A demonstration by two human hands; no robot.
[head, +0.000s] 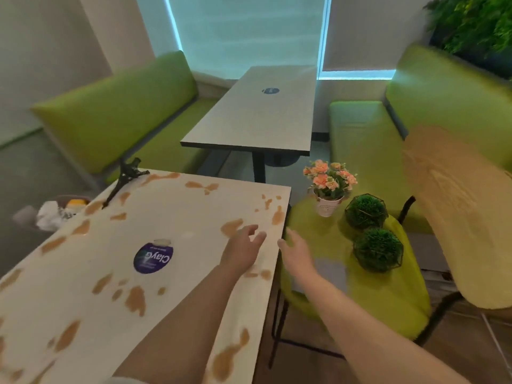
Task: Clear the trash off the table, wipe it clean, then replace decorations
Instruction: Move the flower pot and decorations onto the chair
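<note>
Trash looks already cleared: the table (171, 217) at lower left of frame carries no loose rubbish, and a bin (55, 212) at the left edge holds crumpled white paper and something yellow. Wiping not done, since brown spill patches (135, 299) lie all over the tabletop, including near the right edge. One decoration, a small black Eiffel Tower model (124, 178), lies tipped over at the table's far left corner, at mid-left of frame. The other decorations are parked off the table on the green chair seat (388, 297) at right centre: a white pot of pink flowers (328, 187) and two green moss balls in wire frames (365, 212), (378, 249). A flat grey-lilac thing (331, 273) lies on the seat just ahead of the right wrist, possibly a cloth, too blurred to say. Judged remaining: wipe, then put decorations back. Both arms stretch forward from the bottom of frame. Left hand (242, 248) hovers over the table's right edge, fingers loosely spread, holding nothing. Right hand (297, 252) is just past the table edge over the seat, fingers extended and relaxed, also empty.
</note>
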